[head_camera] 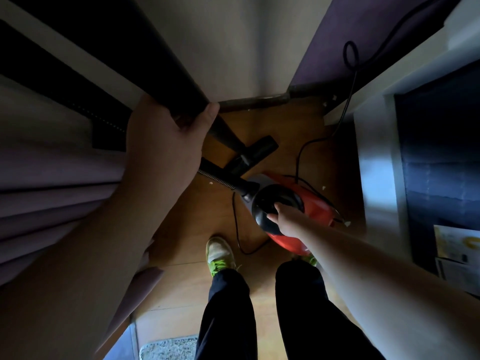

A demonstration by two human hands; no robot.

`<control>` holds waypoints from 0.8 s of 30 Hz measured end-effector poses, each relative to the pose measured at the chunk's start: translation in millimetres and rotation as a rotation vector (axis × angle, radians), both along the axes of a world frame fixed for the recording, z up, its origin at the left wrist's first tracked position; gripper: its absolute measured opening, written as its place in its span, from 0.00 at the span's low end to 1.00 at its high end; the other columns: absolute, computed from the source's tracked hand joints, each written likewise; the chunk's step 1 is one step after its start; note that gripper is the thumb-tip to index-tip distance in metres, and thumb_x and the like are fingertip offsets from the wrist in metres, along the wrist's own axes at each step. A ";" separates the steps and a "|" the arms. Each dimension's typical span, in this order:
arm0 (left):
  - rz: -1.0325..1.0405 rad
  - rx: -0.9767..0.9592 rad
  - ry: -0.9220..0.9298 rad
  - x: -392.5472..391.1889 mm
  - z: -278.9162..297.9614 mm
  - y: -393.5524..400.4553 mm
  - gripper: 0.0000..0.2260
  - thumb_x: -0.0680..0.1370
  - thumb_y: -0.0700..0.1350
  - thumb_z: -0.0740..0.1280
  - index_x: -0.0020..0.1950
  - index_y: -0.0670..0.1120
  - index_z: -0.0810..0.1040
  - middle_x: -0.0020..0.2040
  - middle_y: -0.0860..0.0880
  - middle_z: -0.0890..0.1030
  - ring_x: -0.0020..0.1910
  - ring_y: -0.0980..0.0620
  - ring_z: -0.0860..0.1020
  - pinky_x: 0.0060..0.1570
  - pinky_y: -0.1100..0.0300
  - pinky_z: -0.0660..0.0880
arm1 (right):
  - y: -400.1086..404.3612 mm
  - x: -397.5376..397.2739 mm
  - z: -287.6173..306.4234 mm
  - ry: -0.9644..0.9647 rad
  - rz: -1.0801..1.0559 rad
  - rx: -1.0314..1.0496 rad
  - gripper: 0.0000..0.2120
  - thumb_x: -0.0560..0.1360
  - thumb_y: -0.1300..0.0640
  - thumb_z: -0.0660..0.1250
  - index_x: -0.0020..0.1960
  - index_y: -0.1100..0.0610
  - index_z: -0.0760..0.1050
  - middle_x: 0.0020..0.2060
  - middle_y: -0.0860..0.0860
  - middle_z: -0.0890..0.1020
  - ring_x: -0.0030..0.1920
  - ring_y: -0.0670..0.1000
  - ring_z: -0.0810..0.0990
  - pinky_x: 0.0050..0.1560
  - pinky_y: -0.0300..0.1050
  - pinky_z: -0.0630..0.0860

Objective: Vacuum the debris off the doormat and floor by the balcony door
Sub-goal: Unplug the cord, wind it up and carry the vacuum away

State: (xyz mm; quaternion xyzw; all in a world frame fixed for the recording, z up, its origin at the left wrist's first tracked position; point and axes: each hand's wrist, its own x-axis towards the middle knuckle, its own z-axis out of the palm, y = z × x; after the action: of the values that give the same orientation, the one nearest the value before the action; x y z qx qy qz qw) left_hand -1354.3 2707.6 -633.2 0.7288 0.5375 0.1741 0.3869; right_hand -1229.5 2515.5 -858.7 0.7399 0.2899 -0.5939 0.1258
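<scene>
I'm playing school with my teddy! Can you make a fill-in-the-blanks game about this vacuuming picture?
1. The left hand grips the black ____ of the vacuum.
2. The right hand reaches down to the vacuum body, which is black and ____.
3. The shoe has bright ____ laces.
4. The cord lies on the ____ floor.

Missing words: tube, red, green, wooden
</scene>
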 end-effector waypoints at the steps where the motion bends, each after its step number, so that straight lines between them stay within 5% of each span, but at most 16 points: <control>1: -0.008 0.011 0.011 -0.3 -0.5 0.8 0.12 0.79 0.54 0.68 0.58 0.47 0.79 0.53 0.55 0.82 0.55 0.61 0.80 0.55 0.65 0.75 | 2.9 -1.8 -2.2 -0.009 0.034 -0.002 0.24 0.84 0.54 0.53 0.79 0.52 0.57 0.77 0.54 0.62 0.75 0.56 0.64 0.70 0.46 0.67; 3: -0.002 0.019 0.026 -0.5 -0.7 2.4 0.13 0.79 0.54 0.68 0.58 0.47 0.79 0.53 0.54 0.82 0.54 0.62 0.79 0.53 0.69 0.74 | 5.6 -7.5 -0.9 -0.032 0.091 -0.024 0.26 0.83 0.55 0.56 0.79 0.49 0.54 0.76 0.55 0.63 0.74 0.58 0.65 0.72 0.57 0.64; 8: 0.013 0.044 0.039 -0.3 -0.8 4.3 0.16 0.79 0.55 0.68 0.61 0.46 0.79 0.54 0.54 0.82 0.55 0.61 0.79 0.50 0.77 0.70 | -0.5 -17.7 0.4 0.023 0.176 -0.039 0.26 0.83 0.52 0.56 0.79 0.49 0.53 0.75 0.55 0.65 0.73 0.58 0.66 0.72 0.57 0.63; 12: 0.005 0.055 0.036 0.4 -0.1 4.2 0.14 0.79 0.53 0.68 0.58 0.44 0.79 0.52 0.54 0.82 0.50 0.64 0.79 0.47 0.79 0.69 | -6.6 -21.4 -4.0 0.059 0.027 0.055 0.24 0.83 0.47 0.54 0.77 0.53 0.60 0.73 0.56 0.68 0.73 0.59 0.66 0.73 0.59 0.61; 24: -0.020 0.063 0.035 9.9 -7.5 8.9 0.18 0.78 0.57 0.68 0.61 0.47 0.79 0.55 0.53 0.82 0.57 0.59 0.79 0.56 0.69 0.74 | -10.4 -17.3 -12.5 -0.001 0.074 -0.002 0.27 0.83 0.49 0.57 0.79 0.51 0.53 0.72 0.55 0.69 0.72 0.56 0.68 0.71 0.57 0.64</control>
State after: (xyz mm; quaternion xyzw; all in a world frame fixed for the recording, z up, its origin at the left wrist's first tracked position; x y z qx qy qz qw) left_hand -1344.4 2716.4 -640.7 0.7489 0.5312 0.1741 0.3559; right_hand -1246.8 2505.1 -871.2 0.7290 0.3163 -0.5886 0.1485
